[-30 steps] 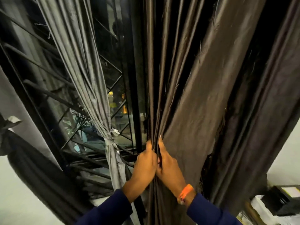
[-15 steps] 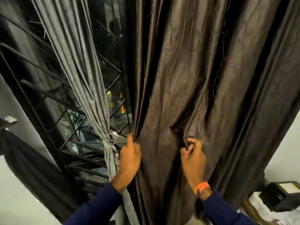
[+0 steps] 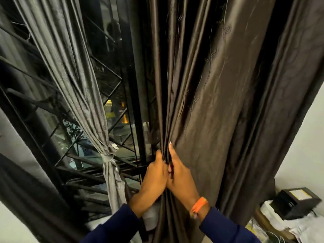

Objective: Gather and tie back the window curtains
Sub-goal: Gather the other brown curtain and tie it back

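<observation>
Both hands bunch the dark curtain's folds beside the window.

Far left, the grey curtain (image 3: 73, 81) hangs already cinched by its knotted tie (image 3: 109, 156) in front of the window grille (image 3: 52, 106). Next, the left hand (image 3: 154, 174) and right hand (image 3: 180, 174) press together, each clenched on a narrow gather of the brown curtain (image 3: 219, 106), which falls from the top of the view down past the wrists. Most of that cloth spreads loose to the right, so the slick fabric could slip out if either grasp eases. No tie for it appears; it may be hidden behind the folds.
</observation>
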